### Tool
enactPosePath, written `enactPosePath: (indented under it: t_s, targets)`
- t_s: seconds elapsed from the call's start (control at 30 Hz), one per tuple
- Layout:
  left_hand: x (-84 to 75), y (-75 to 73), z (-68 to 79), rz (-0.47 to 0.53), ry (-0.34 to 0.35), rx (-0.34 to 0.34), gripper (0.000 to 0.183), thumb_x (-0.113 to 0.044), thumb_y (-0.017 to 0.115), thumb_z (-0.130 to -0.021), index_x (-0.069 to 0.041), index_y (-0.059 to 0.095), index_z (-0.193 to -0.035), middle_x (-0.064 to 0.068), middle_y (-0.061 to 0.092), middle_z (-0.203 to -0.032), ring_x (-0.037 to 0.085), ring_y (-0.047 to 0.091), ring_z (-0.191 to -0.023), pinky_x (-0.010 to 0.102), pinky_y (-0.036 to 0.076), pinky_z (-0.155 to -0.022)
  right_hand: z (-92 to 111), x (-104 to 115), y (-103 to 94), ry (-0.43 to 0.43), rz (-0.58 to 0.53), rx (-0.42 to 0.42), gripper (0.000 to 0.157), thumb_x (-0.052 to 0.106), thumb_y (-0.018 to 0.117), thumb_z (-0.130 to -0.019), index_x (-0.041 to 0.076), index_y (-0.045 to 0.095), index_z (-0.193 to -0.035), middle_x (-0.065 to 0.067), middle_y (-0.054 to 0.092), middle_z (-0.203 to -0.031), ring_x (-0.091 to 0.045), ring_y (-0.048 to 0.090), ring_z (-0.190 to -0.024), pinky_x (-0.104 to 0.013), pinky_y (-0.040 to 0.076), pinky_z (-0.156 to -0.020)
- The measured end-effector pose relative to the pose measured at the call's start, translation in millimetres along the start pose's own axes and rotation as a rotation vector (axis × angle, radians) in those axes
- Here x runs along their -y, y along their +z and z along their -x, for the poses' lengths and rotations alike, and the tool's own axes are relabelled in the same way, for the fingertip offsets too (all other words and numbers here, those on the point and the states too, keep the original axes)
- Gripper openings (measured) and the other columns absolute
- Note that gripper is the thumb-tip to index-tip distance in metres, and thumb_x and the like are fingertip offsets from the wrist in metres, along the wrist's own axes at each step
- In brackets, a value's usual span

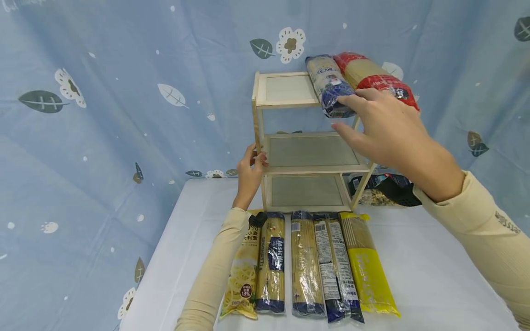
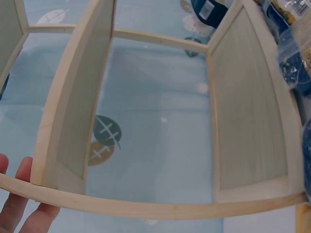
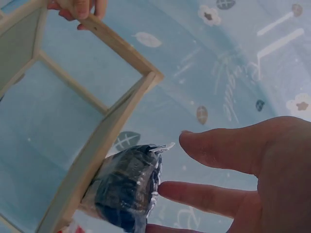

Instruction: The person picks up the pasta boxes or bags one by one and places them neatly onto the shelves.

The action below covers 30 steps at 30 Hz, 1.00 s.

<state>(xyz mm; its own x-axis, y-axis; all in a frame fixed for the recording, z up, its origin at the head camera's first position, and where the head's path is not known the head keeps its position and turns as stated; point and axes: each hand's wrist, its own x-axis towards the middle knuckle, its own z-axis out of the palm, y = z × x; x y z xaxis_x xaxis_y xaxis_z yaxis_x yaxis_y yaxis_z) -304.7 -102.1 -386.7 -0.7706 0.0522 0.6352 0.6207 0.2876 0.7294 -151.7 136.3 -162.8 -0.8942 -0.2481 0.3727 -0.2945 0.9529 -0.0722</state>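
My left hand [image 1: 250, 174] grips the left post of a pale wooden three-tier shelf rack [image 1: 312, 151]; in the left wrist view its fingers [image 2: 39, 218] show behind that post. On the top tier, toward the right, lies a clear-and-blue pasta packet [image 1: 325, 80], its blue end jutting over the front edge. Beside it rests a red-ended pasta packet [image 1: 364, 71], partly behind my right hand [image 1: 391, 128]. That hand has its fingers and thumb spread. From the right wrist, one fingertip meets the crimped end of the blue packet [image 3: 124, 189].
Before the rack, several pasta packets stand side by side on the white table [image 1: 430, 271], among them a yellow one [image 1: 368, 271] and a blue-labelled spaghetti packet [image 1: 271, 262]. A dark packet [image 1: 374, 195] lies behind the rack's right leg. Blue patterned cloth [image 1: 124, 138] hangs behind.
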Motion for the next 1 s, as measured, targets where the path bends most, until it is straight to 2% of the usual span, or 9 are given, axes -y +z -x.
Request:
enactPosePath:
  t_s: [0.2, 0.47, 0.63, 0.77, 0.93, 1.0]
  targets:
    - [-0.1, -2.4, 0.1, -0.003, -0.011, 0.002, 0.044, -0.028, 0.048, -0.101, 0.001, 0.048, -0.134, 0.014, 0.064, -0.098, 0.02, 0.066, -0.074, 0.036, 0.055, -0.07, 18, -5, 3.3, -0.015, -0.011, -0.047, 0.054, 0.034, 0.06, -0.093, 0.009, 0.049, -0.139, -0.025, 0.043, -0.139, -0.047, 0.042, -0.121, -0.067, 0.042, -0.08]
    - [0.0, -2.0, -1.4, -0.015, 0.009, 0.004, 0.041, -0.026, 0.049, -0.1, 0.001, 0.05, -0.131, 0.012, 0.064, -0.095, 0.02, 0.066, -0.073, 0.034, 0.055, -0.068, 38, -12, 7.1, -0.033, -0.03, -0.118, 0.052, 0.029, 0.065, -0.089, 0.009, 0.052, -0.136, -0.026, 0.049, -0.133, -0.047, 0.047, -0.114, -0.066, 0.046, -0.07]
    - [0.8, -1.3, -1.4, -0.004, -0.001, 0.008, 0.043, -0.028, 0.048, -0.1, 0.0, 0.05, -0.133, 0.012, 0.064, -0.095, 0.02, 0.066, -0.073, 0.035, 0.055, -0.069, 51, -13, 10.9, -0.061, -0.035, -0.152, 0.052, 0.026, 0.07, -0.086, 0.009, 0.055, -0.133, -0.024, 0.05, -0.132, -0.047, 0.051, -0.108, -0.059, 0.049, -0.059]
    - [0.6, -1.0, -1.6, 0.017, -0.004, 0.007, 0.042, -0.029, 0.048, -0.1, -0.002, 0.05, -0.133, 0.013, 0.064, -0.096, 0.021, 0.066, -0.073, 0.037, 0.055, -0.069, 61, -15, 16.3, -0.075, -0.042, -0.153, 0.053, 0.025, 0.072, -0.084, 0.008, 0.057, -0.131, -0.022, 0.052, -0.129, -0.039, 0.058, -0.091, -0.047, 0.049, -0.048]
    - [0.9, 0.5, -2.9, 0.04, 0.005, -0.002, 0.034, -0.023, 0.05, -0.1, -0.004, 0.054, -0.128, 0.019, 0.064, -0.095, 0.026, 0.066, -0.072, 0.04, 0.055, -0.067, 73, -19, 26.9, -0.064, -0.072, -0.119, 0.053, 0.026, 0.073, -0.083, 0.007, 0.057, -0.13, -0.023, 0.055, -0.123, -0.032, 0.059, -0.074, -0.043, 0.048, -0.046]
    - [0.6, 1.3, -3.4, 0.042, 0.01, -0.007, 0.031, -0.019, 0.05, -0.1, -0.003, 0.054, -0.127, 0.021, 0.064, -0.094, 0.029, 0.066, -0.072, 0.042, 0.055, -0.066, 78, -22, 31.7, -0.069, -0.081, -0.112, 0.053, 0.025, 0.074, -0.082, 0.007, 0.057, -0.129, -0.023, 0.056, -0.122, -0.034, 0.06, -0.076, -0.043, 0.049, -0.046]
